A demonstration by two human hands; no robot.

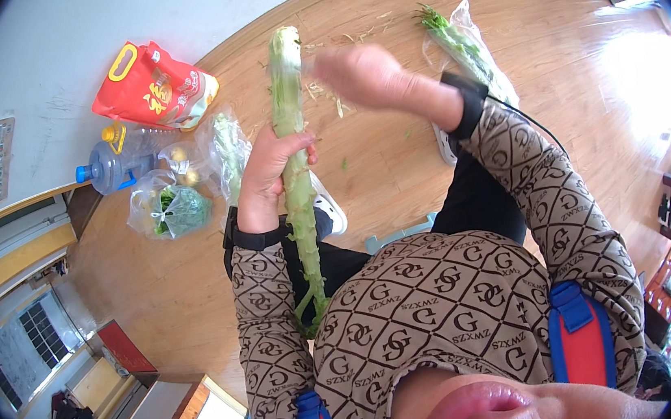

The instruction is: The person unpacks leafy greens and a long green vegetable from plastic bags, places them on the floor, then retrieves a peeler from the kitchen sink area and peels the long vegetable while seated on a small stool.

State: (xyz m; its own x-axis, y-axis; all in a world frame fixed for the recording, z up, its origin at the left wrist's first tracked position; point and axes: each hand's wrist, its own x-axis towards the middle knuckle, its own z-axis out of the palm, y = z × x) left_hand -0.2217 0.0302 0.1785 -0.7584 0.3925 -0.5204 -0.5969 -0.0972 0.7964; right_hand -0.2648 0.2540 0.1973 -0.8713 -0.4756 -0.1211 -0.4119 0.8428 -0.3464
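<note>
My left hand is closed around the middle of a long green celtuce stem, which points away from me. Its far end is pale and looks peeled, while the near part still bears rough skin and ends in small leaves by my body. To the right of that far end is my right hand, fingers curled and blurred by motion. Whatever it may hold cannot be made out. Strips of peel are scattered on the wooden floor beyond and beneath the hands.
Leafy vegetables in a plastic bag lie at the right. To the left are another bagged stem, a bag of greens, a bag of round yellowish items, a large plastic bottle and a red sack against the wall.
</note>
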